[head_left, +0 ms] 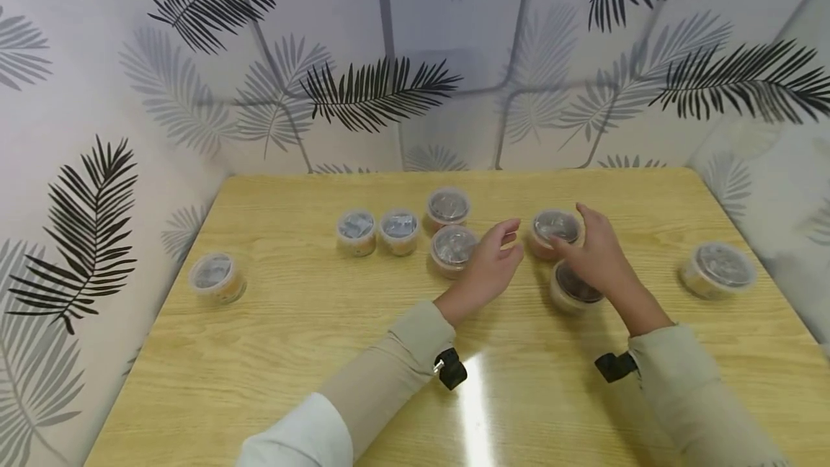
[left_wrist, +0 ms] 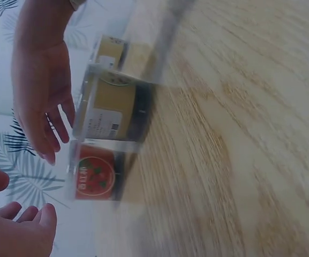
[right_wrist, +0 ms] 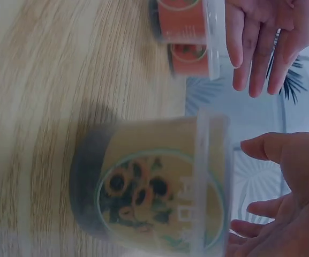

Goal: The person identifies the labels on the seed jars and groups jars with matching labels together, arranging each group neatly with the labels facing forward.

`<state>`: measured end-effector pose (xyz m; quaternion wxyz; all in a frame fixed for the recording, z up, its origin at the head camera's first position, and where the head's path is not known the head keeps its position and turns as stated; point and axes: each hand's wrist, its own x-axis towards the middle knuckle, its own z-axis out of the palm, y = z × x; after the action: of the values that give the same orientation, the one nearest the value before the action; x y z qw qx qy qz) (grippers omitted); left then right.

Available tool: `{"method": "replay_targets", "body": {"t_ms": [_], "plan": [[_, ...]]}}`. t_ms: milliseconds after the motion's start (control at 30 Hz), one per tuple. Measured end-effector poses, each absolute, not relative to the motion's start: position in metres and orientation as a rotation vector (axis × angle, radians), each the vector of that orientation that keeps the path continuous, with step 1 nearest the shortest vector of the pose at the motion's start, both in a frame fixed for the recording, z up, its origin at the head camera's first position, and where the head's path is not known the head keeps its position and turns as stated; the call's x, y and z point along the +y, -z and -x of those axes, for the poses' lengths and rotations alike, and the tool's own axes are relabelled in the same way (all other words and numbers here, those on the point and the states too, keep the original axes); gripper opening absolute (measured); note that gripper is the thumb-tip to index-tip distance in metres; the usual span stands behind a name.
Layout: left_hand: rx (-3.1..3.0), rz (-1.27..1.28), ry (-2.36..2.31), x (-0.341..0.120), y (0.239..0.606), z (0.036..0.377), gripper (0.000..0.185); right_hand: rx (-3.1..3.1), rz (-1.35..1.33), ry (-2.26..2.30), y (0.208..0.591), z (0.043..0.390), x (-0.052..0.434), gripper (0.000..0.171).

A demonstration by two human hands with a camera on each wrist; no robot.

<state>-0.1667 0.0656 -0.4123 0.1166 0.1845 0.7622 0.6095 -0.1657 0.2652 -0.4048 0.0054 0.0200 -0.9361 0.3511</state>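
Note:
My left hand (head_left: 489,269), fingers loosely bent and holding nothing, is right beside a lidded round tub (head_left: 452,247). In the right wrist view its fingers hang spread above red-labelled tubs (right_wrist: 183,24). My right hand (head_left: 599,247) is over two more tubs, a rear one (head_left: 555,229) and a front one (head_left: 576,287), partly covering the front one. The right wrist view shows a sunflower-labelled tub (right_wrist: 149,187) close below this hand, whose thumb and fingers are apart with nothing between them. A yellow-labelled tub (left_wrist: 114,110) and a red-labelled tub (left_wrist: 95,171) stand side by side in the left wrist view.
Two small tubs, one (head_left: 357,231) next to the other (head_left: 399,230), stand left of centre. Behind the left hand is another tub (head_left: 448,207). Single tubs sit at the far left (head_left: 218,277) and far right (head_left: 718,270). A leaf-patterned curtain (head_left: 447,128) borders the wooden table (head_left: 292,359).

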Motion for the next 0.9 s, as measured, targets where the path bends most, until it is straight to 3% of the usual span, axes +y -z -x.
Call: {"method": "replay_targets", "body": {"t_ms": [300, 900], "plan": [[2.282, -0.504, -1.777, 0.098, 0.442, 0.182, 0.045, -2.979, -0.058, -1.178, 0.412, 0.173, 0.280, 0.065], [2.246, -0.386, -1.851, 0.112, 0.471, 0.207, 0.049, -3.089, -0.019, -1.309, 0.427, 0.186, 0.277, 0.100]]}}
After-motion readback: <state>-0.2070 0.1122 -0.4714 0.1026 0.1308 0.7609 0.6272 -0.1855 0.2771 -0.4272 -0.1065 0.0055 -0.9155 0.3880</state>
